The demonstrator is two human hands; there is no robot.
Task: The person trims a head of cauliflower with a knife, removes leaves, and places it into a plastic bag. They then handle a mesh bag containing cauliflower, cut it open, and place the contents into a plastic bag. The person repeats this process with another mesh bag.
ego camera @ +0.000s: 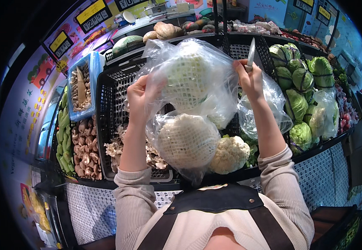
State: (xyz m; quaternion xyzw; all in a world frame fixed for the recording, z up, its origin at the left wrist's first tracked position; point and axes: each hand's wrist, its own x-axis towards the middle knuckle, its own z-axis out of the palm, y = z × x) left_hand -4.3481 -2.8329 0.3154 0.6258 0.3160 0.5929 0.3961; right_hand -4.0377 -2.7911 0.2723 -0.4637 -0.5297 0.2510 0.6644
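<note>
My left hand grips the left side of a clear plastic bag, which holds a cauliflower in white foam netting. The bag's right edge is pinched by my right hand, which also holds a knife with its blade pointing up and away. Below the raised bag, a netted cauliflower in another clear bag lies closer to my apron. A bare cauliflower sits just right of it. Another clear plastic bag lies partly behind my right forearm.
Oyster mushrooms lie in a black plastic crate on the left. Farther left are brown mushrooms, a blue-lined box and green gourds or pods. Cabbages fill the right side. Pumpkins and a watermelon stand behind.
</note>
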